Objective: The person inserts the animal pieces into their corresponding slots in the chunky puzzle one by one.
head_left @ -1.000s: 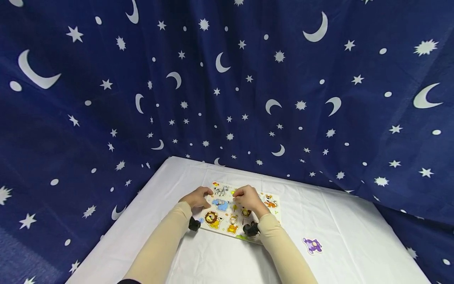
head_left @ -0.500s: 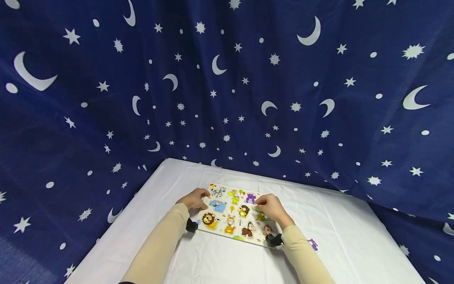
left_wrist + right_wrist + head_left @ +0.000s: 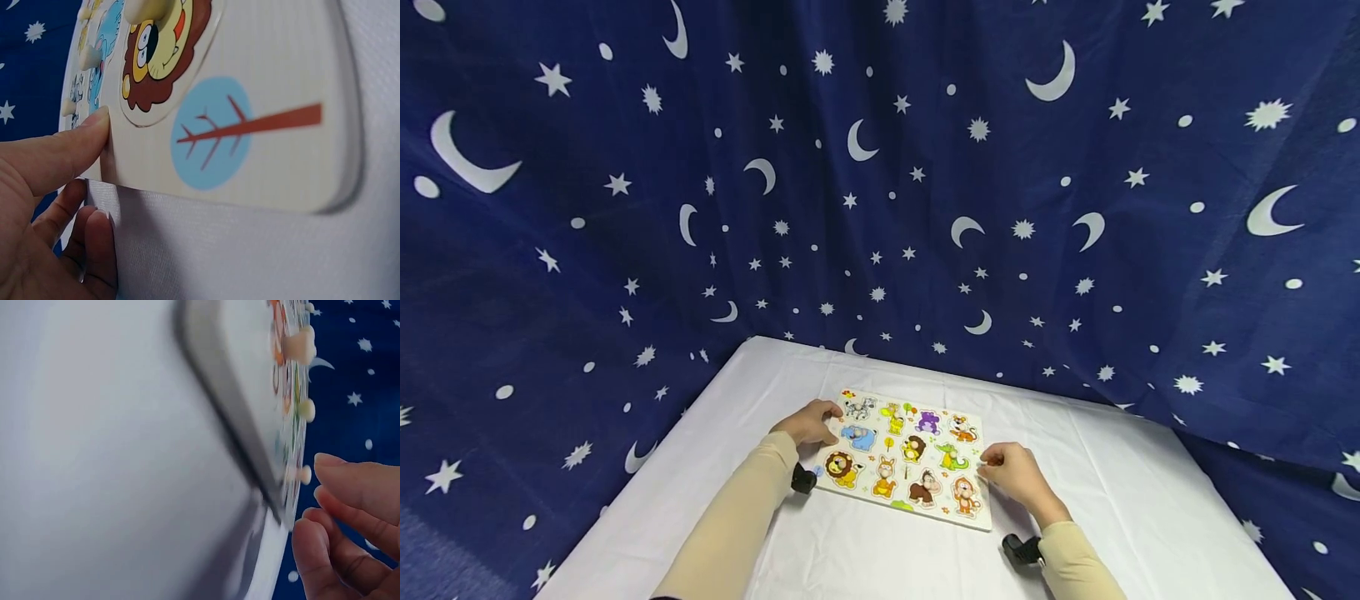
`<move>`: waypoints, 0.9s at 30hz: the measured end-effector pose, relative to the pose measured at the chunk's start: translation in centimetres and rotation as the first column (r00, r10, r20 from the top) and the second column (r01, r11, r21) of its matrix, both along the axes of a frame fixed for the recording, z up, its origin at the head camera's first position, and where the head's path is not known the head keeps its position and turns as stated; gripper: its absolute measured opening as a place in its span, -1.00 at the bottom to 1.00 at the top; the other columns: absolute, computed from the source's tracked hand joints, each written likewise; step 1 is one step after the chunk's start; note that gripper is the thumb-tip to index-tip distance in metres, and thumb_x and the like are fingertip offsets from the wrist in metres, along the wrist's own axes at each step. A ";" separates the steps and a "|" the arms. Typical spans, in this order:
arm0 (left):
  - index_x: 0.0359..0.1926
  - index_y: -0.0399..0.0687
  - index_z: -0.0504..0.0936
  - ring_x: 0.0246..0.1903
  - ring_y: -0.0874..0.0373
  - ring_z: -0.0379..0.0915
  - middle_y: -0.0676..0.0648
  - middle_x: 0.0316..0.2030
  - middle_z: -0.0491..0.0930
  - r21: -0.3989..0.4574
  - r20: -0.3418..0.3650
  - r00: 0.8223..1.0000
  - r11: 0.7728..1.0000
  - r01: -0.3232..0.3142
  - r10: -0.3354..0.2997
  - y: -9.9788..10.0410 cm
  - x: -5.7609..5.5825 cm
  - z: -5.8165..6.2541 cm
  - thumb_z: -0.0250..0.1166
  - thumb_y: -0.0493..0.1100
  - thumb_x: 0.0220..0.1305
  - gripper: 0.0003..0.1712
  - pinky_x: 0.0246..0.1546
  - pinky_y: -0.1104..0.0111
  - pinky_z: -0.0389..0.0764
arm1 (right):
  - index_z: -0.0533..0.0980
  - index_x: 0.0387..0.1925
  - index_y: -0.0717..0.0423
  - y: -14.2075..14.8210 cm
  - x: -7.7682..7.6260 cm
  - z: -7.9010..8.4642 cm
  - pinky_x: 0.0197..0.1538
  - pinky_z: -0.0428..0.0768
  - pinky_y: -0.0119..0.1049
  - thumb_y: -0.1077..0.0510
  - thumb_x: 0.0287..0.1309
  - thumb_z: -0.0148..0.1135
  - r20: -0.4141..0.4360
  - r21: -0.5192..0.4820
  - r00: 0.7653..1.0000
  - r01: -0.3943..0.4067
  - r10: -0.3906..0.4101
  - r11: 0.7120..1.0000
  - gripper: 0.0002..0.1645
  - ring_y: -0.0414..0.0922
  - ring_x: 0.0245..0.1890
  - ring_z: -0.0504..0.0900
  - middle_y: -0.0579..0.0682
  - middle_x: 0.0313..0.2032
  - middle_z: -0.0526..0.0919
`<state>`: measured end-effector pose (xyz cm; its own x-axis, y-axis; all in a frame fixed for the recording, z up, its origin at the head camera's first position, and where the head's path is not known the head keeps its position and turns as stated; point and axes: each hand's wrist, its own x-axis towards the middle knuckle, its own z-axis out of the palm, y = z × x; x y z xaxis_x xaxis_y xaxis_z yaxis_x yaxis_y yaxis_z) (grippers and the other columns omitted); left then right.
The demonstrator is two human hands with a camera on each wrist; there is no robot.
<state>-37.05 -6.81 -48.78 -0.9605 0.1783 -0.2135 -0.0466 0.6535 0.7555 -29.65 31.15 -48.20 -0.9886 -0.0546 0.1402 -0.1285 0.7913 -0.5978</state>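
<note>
A wooden animal puzzle board point(image 3: 951, 518) lies on the table in the head view. Knobbed pieces show on it, among them a lion point(image 3: 842, 469), a crocodile point(image 3: 953, 456) and a monkey point(image 3: 966, 497). A purple hippo shape point(image 3: 928, 422) is in the top row. My left hand point(image 3: 808, 423) rests at the board's left edge; its thumb point(image 3: 87, 134) touches the edge while the other fingers lie loosely beside it. At the right edge is my right hand point(image 3: 1017, 479), fingers loosely bent with nothing between them. Whether its fingertips touch the board I cannot tell.
A white cloth point(image 3: 880, 558) covers the table. Dark blue curtains point(image 3: 820, 183) with moons and stars hang behind and at the sides. Each wrist carries a black camera, one point(image 3: 803, 478) at the left and one point(image 3: 1021, 550) at the right.
My right hand has moved from over the middle of the board rightward to its right edge. The loose purple piece on the table is out of sight now. The left hand holds its place.
</note>
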 end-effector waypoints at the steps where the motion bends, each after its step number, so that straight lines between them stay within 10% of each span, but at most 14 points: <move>1: 0.06 -0.08 0.59 0.29 -0.15 0.34 -0.26 0.25 0.47 -0.001 0.001 1.000 1.000 0.000 0.000 0.0 0.0 0.0 0.49 -0.36 0.02 -0.47 0.41 -0.02 0.29 | 0.69 -0.39 0.20 0.3 0.3 0.0 -0.41 0.48 -0.40 0.29 -0.09 0.47 -0.007 0.008 1.000 0.009 -0.009 1.000 -0.86 -0.25 -0.49 0.49 -0.11 -0.53 0.63; 27: 0.06 -0.06 0.60 0.25 -0.10 0.36 -0.23 0.23 0.46 -0.020 0.000 1.000 1.000 0.000 0.000 0.0 0.1 0.2 0.49 -0.34 0.04 -0.49 0.40 -0.01 0.31 | 0.58 -0.60 0.11 7.3 5.4 0.8 -0.47 0.41 -0.32 0.25 -0.11 0.40 0.099 0.156 0.973 0.192 -0.208 0.969 -0.88 -0.17 -0.53 0.46 -0.13 -0.63 0.56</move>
